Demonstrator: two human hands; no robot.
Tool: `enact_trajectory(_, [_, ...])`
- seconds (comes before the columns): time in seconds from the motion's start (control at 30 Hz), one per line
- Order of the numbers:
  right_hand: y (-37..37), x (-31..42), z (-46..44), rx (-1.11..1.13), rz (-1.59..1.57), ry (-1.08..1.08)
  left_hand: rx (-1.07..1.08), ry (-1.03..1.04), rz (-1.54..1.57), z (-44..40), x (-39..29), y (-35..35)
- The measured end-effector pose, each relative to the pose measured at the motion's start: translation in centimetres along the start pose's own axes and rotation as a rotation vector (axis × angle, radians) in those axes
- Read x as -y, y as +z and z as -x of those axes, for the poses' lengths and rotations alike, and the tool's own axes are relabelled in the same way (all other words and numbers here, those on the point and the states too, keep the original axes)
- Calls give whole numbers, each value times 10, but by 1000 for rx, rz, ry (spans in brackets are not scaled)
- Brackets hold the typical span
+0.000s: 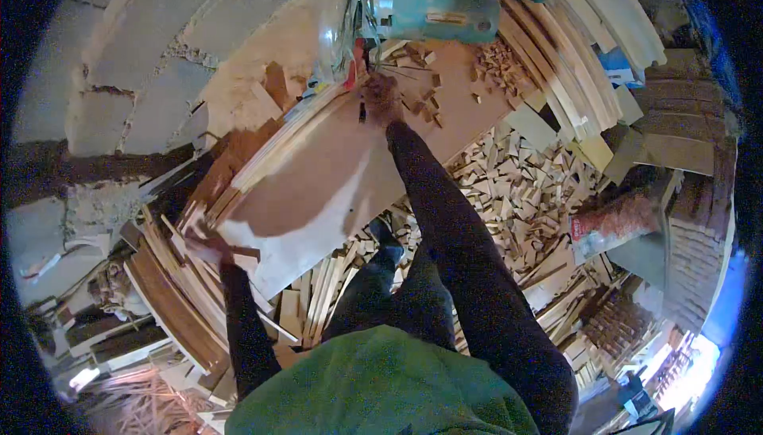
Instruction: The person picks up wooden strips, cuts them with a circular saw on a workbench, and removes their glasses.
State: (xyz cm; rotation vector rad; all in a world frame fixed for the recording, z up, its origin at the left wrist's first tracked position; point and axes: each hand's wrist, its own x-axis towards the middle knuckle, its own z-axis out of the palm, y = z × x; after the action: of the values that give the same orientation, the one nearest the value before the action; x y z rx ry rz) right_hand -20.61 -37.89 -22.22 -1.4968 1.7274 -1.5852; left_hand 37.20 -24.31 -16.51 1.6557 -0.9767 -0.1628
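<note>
My left hand [208, 244] is at the left, at the ends of long wooden strips [262, 153] that lie along the far edge of a brown board [318, 173]. Its fingers are blurred, and its hold cannot be made out. My right hand [381, 97] is over the board's upper part, just below a green machine [433, 14] and beside a red part [355, 64]. Its fingers look curled, but what they hold, if anything, is too small to name. Small wood offcuts [429, 109] lie to its right on the board.
A big heap of wood offcuts [517, 197] covers the floor at the right of my legs. Curved stacks of planks [568, 61] stand at the upper right, and more planks [175, 300] at the lower left. A block wall [159, 46] rises at the upper left.
</note>
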Motion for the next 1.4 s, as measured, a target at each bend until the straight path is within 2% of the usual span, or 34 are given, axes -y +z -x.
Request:
enact_trajectory(0.07, [2, -3, -2, 42, -256, 144, -17, -444, 725, -6, 3, -31])
enact_trajectory(0.13, [-11, 11, -8, 167, -676, 444, 369, -467, 812, -38, 69, -57])
enact_trajectory(0.17, [-7, 9, -6, 80, -407, 231, 565, -470, 828, -51, 89, -67])
enact_trajectory(0.2, [-2, 6, -4, -11, -137, 18, 513, -371, 662, -47, 91, -65])
enact_trajectory(0.27, [2, -3, -1, -29, 3, -66, 401, -194, 319, -40, 93, -58])
enact_trajectory(0.33, [-6, 3, -5, 120, -261, 187, 405, -203, 301, -35, 84, -51])
enact_trajectory(0.47, [-17, 13, -2, 137, -52, 140, 398, -230, 250, -24, 58, -59])
enact_trajectory(0.57, [-9, 2, -1, 119, 41, 75, 412, -252, 456, -18, 53, -61])
enact_trajectory(0.6, [10, -23, 0, 92, 28, 37, 412, -264, 494, -19, 52, -60])
enact_trajectory(0.67, [12, -22, 0, 36, 103, -33, 429, -280, 515, -21, 66, -62])
enact_trajectory(0.7, [-3, 5, -1, 7, 190, -66, 436, -285, 508, -23, 74, -64])
enact_trajectory(0.77, [-4, 7, 2, 10, -120, 47, 452, -302, 488, -28, 87, -66])
enact_trajectory(0.8, [11, -21, 6, 41, -516, 193, 462, -313, 483, -34, 94, -66])
enact_trajectory(0.87, [15, -30, 6, 95, -652, 293, 494, -345, 497, -41, 106, -66])
enact_trajectory(0.9, [7, -17, 4, 118, -394, 242, 524, -385, 530, -47, 110, -66])
enact_trajectory(0.93, [1, -8, 2, 130, -310, 232, 562, -441, 582, -51, 107, -65])
enact_trajectory(0.97, [-5, 0, 0, 142, -225, 222, 698, -652, 749, -53, 67, -55])
enact_trajectory(1.0, [-11, 5, 0, 148, -314, 256, 580, -438, 561, -49, 104, -64])
enact_trajectory(1.03, [-15, 9, 2, 155, -403, 290, 521, -325, 449, -42, 115, -66])
enact_trajectory(1.1, [-24, 24, 4, 128, -91, 122, 479, -227, 321, -30, 106, -65])
enact_trajectory(1.13, [-25, 28, 4, 113, 64, 34, 462, -185, 266, -26, 99, -65])
enact_trajectory(1.33, [-11, 14, 2, 67, 169, -35, 447, -31, 16, -41, 118, -73])
enact_trajectory(1.4, [-20, 26, 1, 69, 227, -64, 433, -107, 121, -42, 120, -74])
